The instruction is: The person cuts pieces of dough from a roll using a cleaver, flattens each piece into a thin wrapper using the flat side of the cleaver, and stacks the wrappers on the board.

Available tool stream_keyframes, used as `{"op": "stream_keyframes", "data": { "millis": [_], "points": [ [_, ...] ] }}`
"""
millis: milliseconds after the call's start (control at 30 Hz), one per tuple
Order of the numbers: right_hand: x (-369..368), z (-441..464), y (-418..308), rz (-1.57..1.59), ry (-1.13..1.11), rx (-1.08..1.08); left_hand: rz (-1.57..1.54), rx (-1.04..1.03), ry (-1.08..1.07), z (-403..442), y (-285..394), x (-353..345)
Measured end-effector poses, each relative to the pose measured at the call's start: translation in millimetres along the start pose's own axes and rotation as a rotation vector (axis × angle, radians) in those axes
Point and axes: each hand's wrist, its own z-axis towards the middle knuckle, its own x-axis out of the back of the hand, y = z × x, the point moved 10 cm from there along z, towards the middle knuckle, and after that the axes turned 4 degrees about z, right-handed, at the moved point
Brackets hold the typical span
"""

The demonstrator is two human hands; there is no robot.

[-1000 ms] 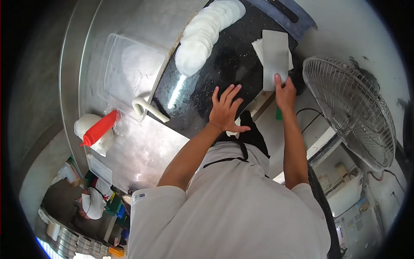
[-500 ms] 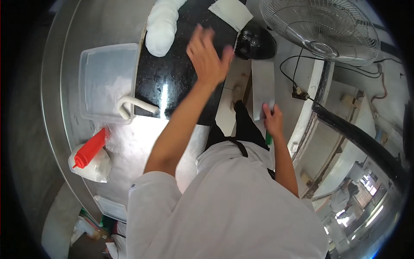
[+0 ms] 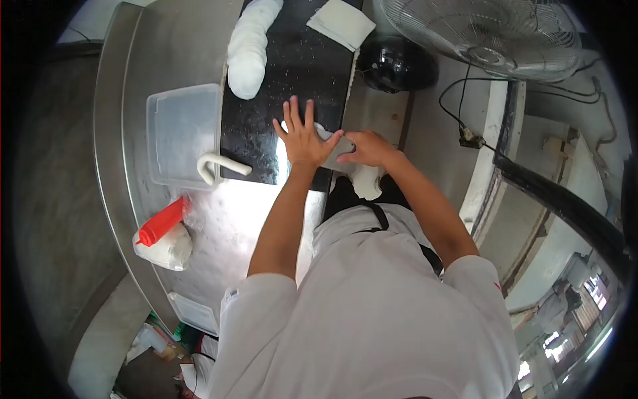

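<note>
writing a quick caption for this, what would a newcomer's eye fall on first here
Likely the spread left hand and, beside it, the right hand, mid-picture near the edge of the black board. Then the row of overlapping white rounds at the board's far left, and the red bottle at left. The big wire fan stands out at upper right.

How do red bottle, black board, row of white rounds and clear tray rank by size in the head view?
Black board
Clear tray
Row of white rounds
Red bottle
Board and row are cropped.
</note>
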Motion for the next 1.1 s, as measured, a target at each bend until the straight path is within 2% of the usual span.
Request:
{"op": "stream_keyframes", "data": {
  "millis": [33,100,233,367,500,567,633,667,767,833,867,933,1000,1100],
  "points": [
    [8.5,6.0,-2.8,-0.036,-0.007,-0.003,-0.019,0.057,-0.041,1.2,-1.5,-3.2],
    [6.3,-5.1,-9.7,-0.12,-0.022,0.012,0.021,0.039,-0.111,-3.8,4.9,-1.6],
    [21.6,-1.8,-11.3,-0.118,-0.002,-0.006,0.048,-0.078,-0.169,38.3,18.2,3.5],
    [33.4,3.5,-13.1,-0.122,0.045,-0.005,0.059,-0.204,-0.128,58.8,25.7,-1.2],
    [50.4,17.9,-18.2,-0.205,0.11,0.037,-0.002,-0.291,0.042,84.9,27.5,8.2],
    [63.9,32.5,-26.7,-0.161,0.116,-0.007,0.016,-0.324,0.058,104.4,26.6,12.4],
    [57.1,32.0,-27.3,-0.093,0.134,-0.05,0.083,-0.349,-0.031,109.8,27.7,9.4],
    [38.1,26.7,-20.2,-0.025,0.139,-0.006,0.074,-0.4,-0.044,99.0,28.9,6.0],
    [-22.4,-4.3,0.5,0.027,0.116,-0.048,0.057,-0.487,-0.174,48.1,29.1,-3.6],
    [-19.3,-1.9,-2.6,0.073,0.126,-0.083,0.053,-0.496,-0.203,52.4,39.1,-4.7],
    [-15.2,-3.1,1.8,0.087,0.122,-0.114,0.009,-0.527,-0.143,59.9,41.7,-2.7],
    [4.8,-0.5,-2.6,0.051,0.127,-0.139,0.071,-0.544,-0.191,79.1,52.7,0.0],
    [22.5,8.6,1.6,-0.035,0.13,-0.149,0.058,-0.543,-0.141,95.4,59.0,1.8],
    [46.4,23.4,-5.8,-0.067,0.173,-0.069,0.022,-0.537,-0.03,113.6,54.0,3.8]
  ]
}}
